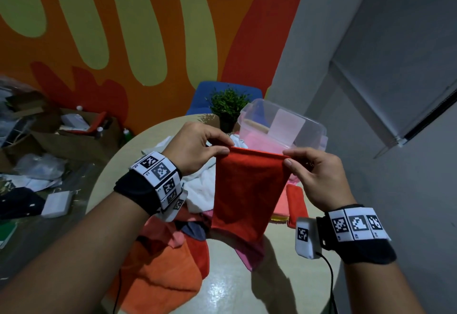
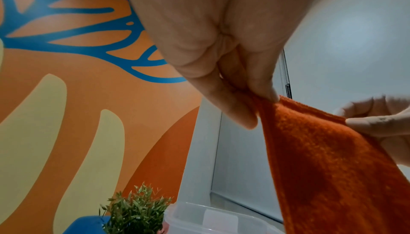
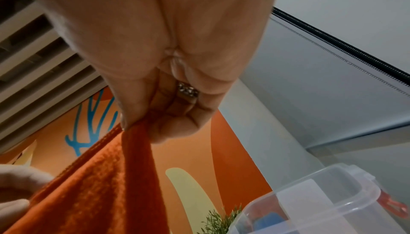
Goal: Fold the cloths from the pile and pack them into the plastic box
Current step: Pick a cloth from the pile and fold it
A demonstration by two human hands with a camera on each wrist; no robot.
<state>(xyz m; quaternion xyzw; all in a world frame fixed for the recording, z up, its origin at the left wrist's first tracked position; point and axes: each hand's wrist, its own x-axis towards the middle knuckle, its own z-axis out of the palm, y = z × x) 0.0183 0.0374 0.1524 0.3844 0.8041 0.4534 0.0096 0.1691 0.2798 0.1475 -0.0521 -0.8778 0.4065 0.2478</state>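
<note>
Folding step: left hand and right hand each pinch a top corner of the red cloth, hanging above the tabletop pile. Next, judged: bring corners together, then pack the box.

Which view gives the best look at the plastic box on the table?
The head view: the plastic box shows nearly whole, behind the red cloth pinched by both hands, with pink cloth inside. The right wrist view shows one corner from below; the left wrist view shows only a strip of its rim.
</note>
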